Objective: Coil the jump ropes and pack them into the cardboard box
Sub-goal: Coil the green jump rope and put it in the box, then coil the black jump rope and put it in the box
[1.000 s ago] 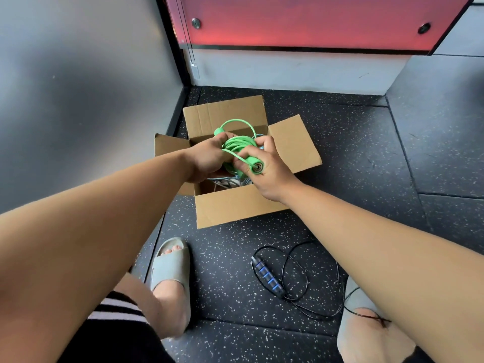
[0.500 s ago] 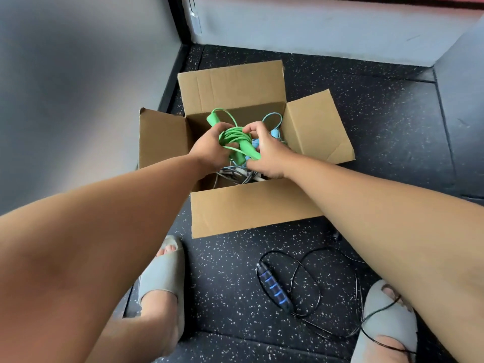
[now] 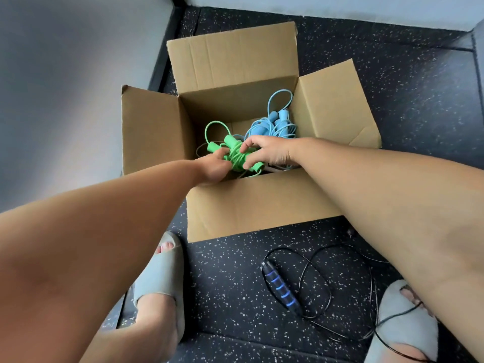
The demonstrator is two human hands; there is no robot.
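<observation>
I am holding the coiled green rope (image 3: 237,156) low inside the box (image 3: 262,205), by its near wall. My left hand (image 3: 213,169) is gripping its left side and my right hand (image 3: 269,151) is pinching its right side. The blue rope (image 3: 275,125) is lying in the far right corner. The black rope (image 3: 281,288) is lying loose on the floor (image 3: 222,284), nearer than the box.

Soft, even light falls on an open cardboard box (image 3: 230,56), its raised flaps bright and its inner walls in mild shade. A faint shadow lies along the near flap's edge on the speckled floor (image 3: 392,100). The grey wall (image 3: 65,74) at left reads as a smooth blur, darker toward the frame's edge. Wide-angle stretch swells the forearms (image 3: 104,218) at the lower corners. The box and the floor speckles at centre are crisp.
</observation>
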